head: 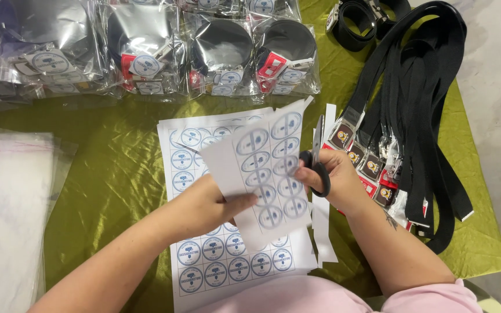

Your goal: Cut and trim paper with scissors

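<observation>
Midway, the right hand (334, 179) is gripping black scissors (318, 156) beside the left hand (204, 203), pinching a sticker strip (268, 174); beneath, an uncut sticker sheet (227, 264) is waiting.

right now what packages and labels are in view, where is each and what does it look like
Held sheet: white strip with two columns of round blue-rimmed stickers, in left hand, at the scissors in right hand.
Flat sheet: white, rows of the same stickers, on green cloth.
Bags: clear, along the far edge, each holding a coiled black belt, round sticker in front.
Empty sleeves: clear stack, left.
</observation>
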